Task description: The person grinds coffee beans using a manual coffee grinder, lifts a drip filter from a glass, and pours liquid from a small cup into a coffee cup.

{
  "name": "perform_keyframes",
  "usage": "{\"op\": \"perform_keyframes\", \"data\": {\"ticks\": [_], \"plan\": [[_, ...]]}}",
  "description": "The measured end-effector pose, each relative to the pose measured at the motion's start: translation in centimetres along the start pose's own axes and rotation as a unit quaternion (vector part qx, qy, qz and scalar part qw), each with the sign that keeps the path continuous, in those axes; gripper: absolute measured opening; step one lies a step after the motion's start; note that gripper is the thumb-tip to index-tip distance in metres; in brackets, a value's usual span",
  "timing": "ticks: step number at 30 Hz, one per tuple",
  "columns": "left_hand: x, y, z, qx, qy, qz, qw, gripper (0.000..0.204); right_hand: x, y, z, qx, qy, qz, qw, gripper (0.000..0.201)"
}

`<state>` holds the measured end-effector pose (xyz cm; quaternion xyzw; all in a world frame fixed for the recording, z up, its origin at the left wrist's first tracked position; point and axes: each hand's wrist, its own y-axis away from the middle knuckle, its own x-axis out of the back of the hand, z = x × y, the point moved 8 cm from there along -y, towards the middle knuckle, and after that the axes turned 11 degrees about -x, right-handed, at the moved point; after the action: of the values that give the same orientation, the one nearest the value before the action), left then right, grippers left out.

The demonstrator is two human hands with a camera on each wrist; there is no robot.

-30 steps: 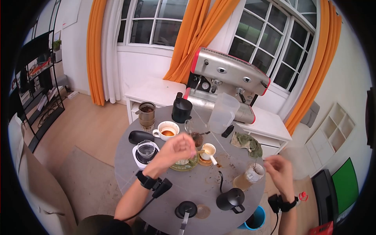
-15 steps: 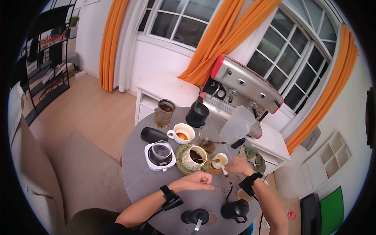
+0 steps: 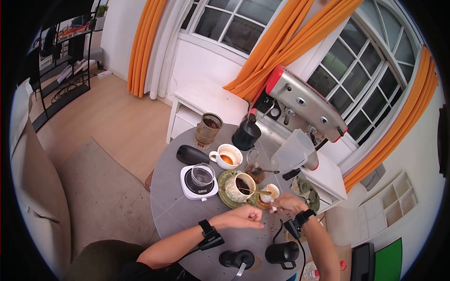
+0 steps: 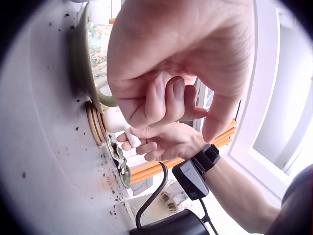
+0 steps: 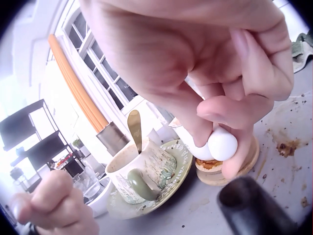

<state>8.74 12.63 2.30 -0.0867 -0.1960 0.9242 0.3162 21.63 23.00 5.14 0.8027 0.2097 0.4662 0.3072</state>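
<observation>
- Now the right hand (image 3: 287, 204) has come in from the counter's far right edge and pinches the white handle of the small white pitcher (image 5: 222, 143) between thumb and curled fingers; the pitcher (image 3: 269, 192) sits on a round wooden coaster (image 5: 230, 171), just right of the green saucer.
- Meanwhile the left hand (image 3: 247, 217) has drawn back from over the cups and rests as an empty fist on the grey round counter (image 3: 173, 206), just beside the right hand; its fingers (image 4: 164, 100) are curled on nothing.
- Judged from this, the work has passed from the left hand to the right, and the pitcher is gripped but not yet lifted.
- Close to the person stand a black gooseneck kettle (image 3: 282, 253) and a black grinder (image 3: 237, 258).
- Just beyond the hands, a floral green cup (image 3: 242, 186) stands on its saucer (image 5: 181, 164) with a gold spoon (image 5: 134, 128) in it.
- Left of that, a glass beaker rests on a white scale (image 3: 199, 183).
- Further back are a white coffee cup (image 3: 228, 156), a black jug (image 3: 245, 133) and a clear plastic pitcher (image 3: 294, 153).
- Farthest off, a steel and red espresso machine (image 3: 300, 105) stands before orange curtains (image 3: 145, 42).
</observation>
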Motion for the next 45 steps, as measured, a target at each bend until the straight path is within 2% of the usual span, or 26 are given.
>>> {"op": "perform_keyframes", "data": {"ticks": [3, 5, 9, 12, 15, 19, 20, 22, 26, 28, 30, 32, 33, 35, 39, 41, 45], "plan": [[0.3, -0.2, -0.6, -0.004, 0.002, 0.007, 1.000, 0.036, 0.1, 0.0, 0.4, -0.021, -0.037, 0.017, 0.999, 0.018], [0.5, -0.2, -0.5, -0.008, 0.005, 0.013, 1.000, 0.037, -0.1, -0.5, 1.0, -0.028, -0.107, -0.005, 0.994, 0.020], [1.0, 0.0, -0.2, -0.009, 0.018, 0.030, 0.999, 0.038, 0.9, -1.9, 2.2, -0.033, -0.102, -0.005, 0.994, 0.019], [1.1, 0.3, 0.7, -0.002, 0.027, 0.035, 0.999, 0.038, 1.2, -1.4, 2.4, -0.015, -0.174, -0.023, 0.984, 0.015], [1.0, 0.3, 0.7, 0.008, 0.054, 0.034, 0.998, 0.038, 3.1, 2.6, 0.1, 0.021, -0.130, 0.075, 0.988, 0.017], [1.0, 0.4, 0.1, 0.017, 0.064, 0.040, 0.997, 0.037, 3.9, 6.4, -2.4, 0.067, -0.134, 0.113, 0.982, 0.020], [1.0, 0.4, 0.1, 0.019, 0.064, 0.039, 0.997, 0.037, 3.8, 6.8, -2.8, 0.066, -0.136, 0.112, 0.982, 0.020], [0.9, 0.4, 0.0, 0.027, 0.063, 0.038, 0.997, 0.037, 3.8, 7.5, -4.1, 0.118, -0.156, 0.123, 0.973, 0.017], [0.6, 0.5, 0.2, 0.034, 0.069, 0.031, 0.997, 0.037, 2.6, 6.7, -5.0, 0.144, -0.162, 0.130, 0.968, 0.018], [0.6, 0.5, 0.0, 0.030, 0.079, 0.030, 0.996, 0.036, 2.1, 6.9, -6.1, 0.187, -0.123, 0.175, 0.959, 0.021], [0.6, 0.6, -0.2, 0.037, 0.084, 0.031, 0.995, 0.036, 1.6, 4.9, -5.6, 0.184, -0.127, 0.199, 0.954, 0.023], [0.7, 0.5, -0.2, 0.041, 0.088, 0.033, 0.995, 0.036, 1.4, 4.3, -5.9, 0.220, -0.097, 0.257, 0.936, 0.023], [0.7, 0.6, -0.1, 0.045, 0.091, 0.033, 0.994, 0.036, 1.2, 4.1, -6.0, 0.221, -0.097, 0.256, 0.936, 0.023], [0.6, 0.6, -0.2, 0.049, 0.095, 0.035, 0.994, 0.036, 0.9, 5.1, -6.8, 0.217, -0.024, 0.312, 0.925, 0.022], [0.5, 0.5, -0.3, 0.043, 0.101, 0.034, 0.993, 0.037, 0.0, 6.2, -7.5, 0.226, 0.037, 0.348, 0.909, 0.024], [0.5, 0.5, -0.3, 0.042, 0.102, 0.034, 0.993, 0.037, -0.3, 6.7, -7.9, 0.235, 0.095, 0.395, 0.883, 0.023], [0.6, 0.5, -0.2, 0.039, 0.111, 0.040, 0.992, 0.033, -0.7, 6.9, -8.1, 0.229, 0.116, 0.398, 0.881, 0.021]]}}
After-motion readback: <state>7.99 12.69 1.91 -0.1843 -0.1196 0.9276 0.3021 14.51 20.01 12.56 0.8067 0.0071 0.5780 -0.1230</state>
